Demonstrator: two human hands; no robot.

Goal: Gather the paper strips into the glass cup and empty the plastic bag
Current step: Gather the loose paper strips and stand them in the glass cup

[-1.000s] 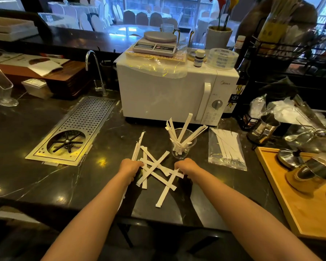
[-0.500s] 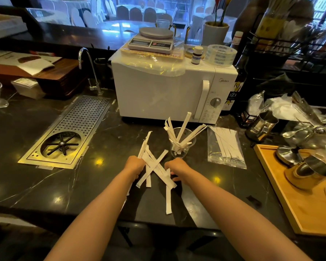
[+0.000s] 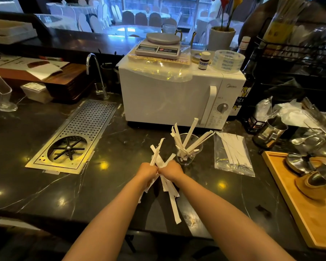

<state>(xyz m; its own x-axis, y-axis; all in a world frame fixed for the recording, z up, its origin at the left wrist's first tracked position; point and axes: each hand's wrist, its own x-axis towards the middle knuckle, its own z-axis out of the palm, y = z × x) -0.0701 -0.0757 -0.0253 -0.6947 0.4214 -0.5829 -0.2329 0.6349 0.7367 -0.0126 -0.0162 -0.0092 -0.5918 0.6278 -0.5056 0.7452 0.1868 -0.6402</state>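
Observation:
My left hand [image 3: 148,169] and my right hand [image 3: 171,169] are pressed together around a bundle of white paper strips [image 3: 169,193] on the dark counter. The strips stick out above and below my fists. Just beyond my right hand stands the glass cup [image 3: 189,154], holding several strips that fan upward. To the right of the cup lies the clear plastic bag [image 3: 231,155], flat on the counter, with several strips inside.
A white microwave [image 3: 177,97] stands behind the cup. A metal drip tray with a rinser [image 3: 77,136] is set into the counter at left. A wooden tray [image 3: 299,200] with metal pitchers sits at right. The counter edge runs close below my forearms.
My hands have closed toward each other, sweeping the scattered strips into one bundle that both hands now clasp. The cup and the bag have stayed in place.

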